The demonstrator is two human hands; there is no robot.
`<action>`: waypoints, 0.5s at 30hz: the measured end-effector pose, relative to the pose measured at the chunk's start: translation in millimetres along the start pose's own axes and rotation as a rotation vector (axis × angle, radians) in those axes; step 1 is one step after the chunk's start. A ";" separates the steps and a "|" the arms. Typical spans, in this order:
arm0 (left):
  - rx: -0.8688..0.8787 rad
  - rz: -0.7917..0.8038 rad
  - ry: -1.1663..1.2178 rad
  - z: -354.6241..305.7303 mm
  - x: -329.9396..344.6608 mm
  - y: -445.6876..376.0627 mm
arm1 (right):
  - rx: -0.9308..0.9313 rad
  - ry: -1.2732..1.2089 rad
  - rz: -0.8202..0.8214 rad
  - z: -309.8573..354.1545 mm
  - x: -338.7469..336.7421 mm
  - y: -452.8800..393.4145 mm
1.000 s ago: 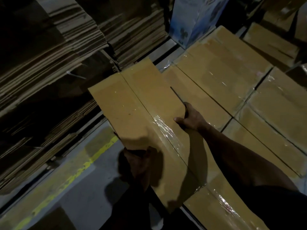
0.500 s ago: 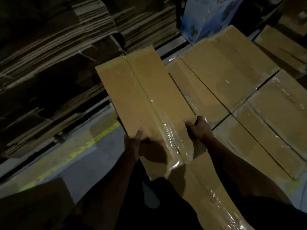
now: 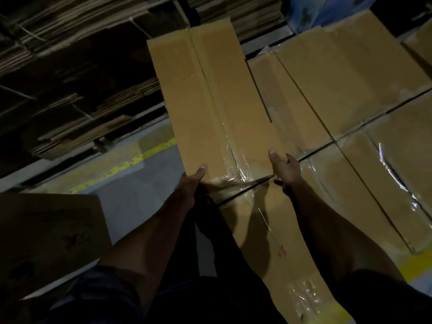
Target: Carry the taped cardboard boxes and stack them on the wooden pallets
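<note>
Two hands hold one long taped cardboard box (image 3: 210, 101) by its near end: the left hand (image 3: 190, 183) grips the near left corner, thumb on top and fingers curled out of sight beneath, and the right hand (image 3: 286, 170) clasps the near right corner, thumb lying on the top face. The box sits at the left edge of a layer of stacked boxes (image 3: 350, 73), its far end reaching past them toward the bundles of flat cardboard (image 3: 70, 78), its left side overhanging the grey floor (image 3: 145, 195) with its yellow line (image 3: 124, 166). Whether it rests fully on the layer or is partly lifted cannot be told; the pallet beneath is hidden.

Judging by its length and the two-handed hold, the box is likely awkward rather than fragile: stiff along the walls, softer along the centre seam where clear tape (image 3: 233, 164) wrinkles. That glossy tape looks slippery, so bare cardboard at the corners and underside is the better purchase.

A small red mark shows on the nearer box (image 3: 280, 242), too blurred to read. A dark carton (image 3: 46, 235) at lower left carries printing, also illegible in this dim light.
</note>
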State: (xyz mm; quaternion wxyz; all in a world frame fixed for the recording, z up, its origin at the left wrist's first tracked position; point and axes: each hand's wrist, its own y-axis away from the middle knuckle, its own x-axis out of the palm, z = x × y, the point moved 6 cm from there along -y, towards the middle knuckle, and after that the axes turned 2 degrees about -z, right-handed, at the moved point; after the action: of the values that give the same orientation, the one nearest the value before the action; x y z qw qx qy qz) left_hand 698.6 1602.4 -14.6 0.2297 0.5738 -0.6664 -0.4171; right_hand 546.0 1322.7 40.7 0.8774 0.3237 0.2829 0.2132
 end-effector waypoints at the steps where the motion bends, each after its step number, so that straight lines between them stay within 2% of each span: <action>1: 0.014 0.015 0.006 1.4 0.8 -4.7 | 0.000 -0.039 -0.003 -0.8 1.2 -2.3; 5: 0.017 0.028 -0.007 1.1 6.4 1.9 | -0.031 -0.093 -0.004 3.8 1.4 -8.6; 7: 0.011 0.022 0.014 22.3 10.4 -24.4 | -0.046 -0.098 -0.006 6.7 -3.4 -11.6; 12: 0.000 0.089 0.025 15.2 26.8 27.4 | -0.047 -0.066 0.019 15.3 -19.6 -20.5; 15: 0.000 0.024 0.031 19.1 26.4 31.0 | -0.038 -0.061 0.025 19.1 -23.2 -21.7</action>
State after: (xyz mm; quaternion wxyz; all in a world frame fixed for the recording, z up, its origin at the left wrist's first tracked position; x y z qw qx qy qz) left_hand 659.6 1582.6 -4.2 0.2450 0.5721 -0.6698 -0.4051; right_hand 544.9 1286.0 46.1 0.8888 0.3168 0.2478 0.2195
